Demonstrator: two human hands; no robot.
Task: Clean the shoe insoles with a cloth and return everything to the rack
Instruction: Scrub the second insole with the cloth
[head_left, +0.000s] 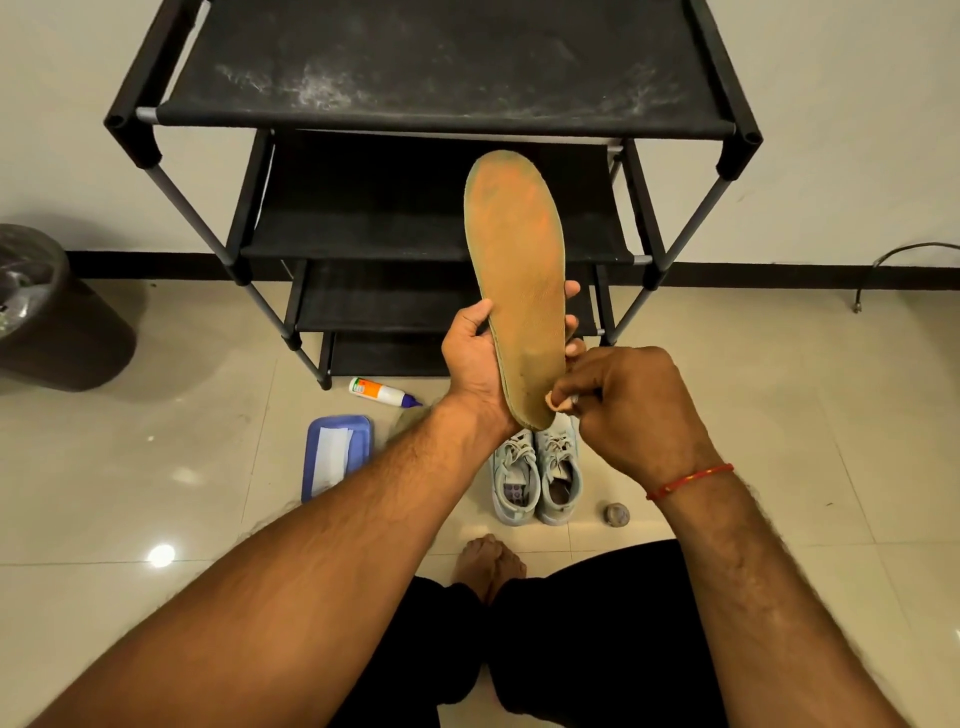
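A worn tan insole (517, 260) stands upright in front of the black shoe rack (441, 119). My left hand (475, 358) grips its lower half from the left, fingers wrapped behind it. My right hand (623, 400) has curled fingers and pinches something small and pale against the insole's heel edge; I cannot tell if it is a cloth. A pair of pale grey sneakers (537, 478) sits on the floor below, with both openings facing up.
A blue tray (358, 431) holding a white folded cloth (330, 457) lies left of the sneakers. A white bottle (382, 392) lies by the rack's foot. A dark bin (52, 312) stands at far left. A small round object (616, 514) sits right of the shoes.
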